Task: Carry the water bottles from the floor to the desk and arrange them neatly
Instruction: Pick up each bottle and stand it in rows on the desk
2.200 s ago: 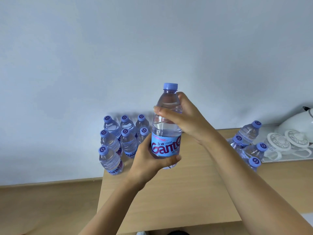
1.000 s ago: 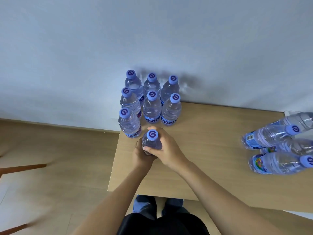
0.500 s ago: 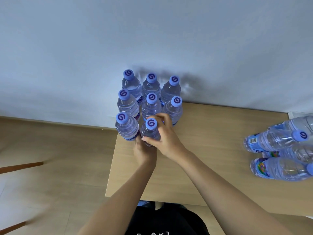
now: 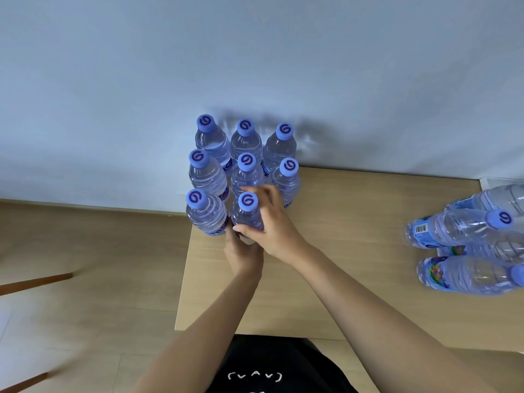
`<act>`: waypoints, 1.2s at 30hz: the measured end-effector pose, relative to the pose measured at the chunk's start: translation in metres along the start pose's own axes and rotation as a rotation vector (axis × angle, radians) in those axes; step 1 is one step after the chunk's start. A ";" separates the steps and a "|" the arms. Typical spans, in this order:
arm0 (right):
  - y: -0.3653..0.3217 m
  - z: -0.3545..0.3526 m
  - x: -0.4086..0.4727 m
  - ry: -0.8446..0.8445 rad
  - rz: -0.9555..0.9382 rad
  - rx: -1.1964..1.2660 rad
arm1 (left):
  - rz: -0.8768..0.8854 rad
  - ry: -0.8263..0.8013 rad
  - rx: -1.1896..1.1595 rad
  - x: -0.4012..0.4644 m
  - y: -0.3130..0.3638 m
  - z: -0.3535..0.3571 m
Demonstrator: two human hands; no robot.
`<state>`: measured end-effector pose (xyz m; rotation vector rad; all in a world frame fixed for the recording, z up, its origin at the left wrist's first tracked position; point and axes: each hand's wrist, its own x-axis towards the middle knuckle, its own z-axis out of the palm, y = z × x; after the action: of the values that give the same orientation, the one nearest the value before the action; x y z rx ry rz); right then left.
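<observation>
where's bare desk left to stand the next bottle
The open slot is right of the held bottle, in front of the third-column bottle. Wide bare desk runs from there to the bottles lying on their sides. It is crowded at the desk's left corner, where both hands grip the bottle.

Base of the held bottle [image 4: 246, 215] concealed by the left hand [image 4: 243, 256] and right hand [image 4: 272, 222]; contact with the surface [image 4: 354, 251] cannot be confirmed. Left-hand fingers [image 4: 230, 236] mostly hidden behind that bottle. Lying bottles [image 4: 465, 251] at right are cut by the frame edge; count undeterminable. Labels on the standing group [image 4: 243, 160] largely screened by neighbouring bottles. Chair legs [image 4: 34, 283] at left are blurred.
</observation>
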<state>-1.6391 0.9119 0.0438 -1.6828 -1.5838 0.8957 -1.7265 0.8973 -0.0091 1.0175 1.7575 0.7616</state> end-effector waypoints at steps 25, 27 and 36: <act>0.037 -0.113 -0.139 0.614 0.286 -0.036 | 0.218 -0.678 0.109 -0.087 0.032 0.016; 0.044 -0.138 -0.157 0.700 0.312 -0.060 | 0.278 -0.734 0.152 -0.098 0.036 0.032; 0.092 -0.238 -0.221 0.906 0.379 -0.132 | 0.418 -0.954 0.217 -0.167 0.055 0.131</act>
<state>-1.3979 0.6845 0.1095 -2.0903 -0.7307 0.1053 -1.5520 0.7827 0.0570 1.5837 0.8131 0.2242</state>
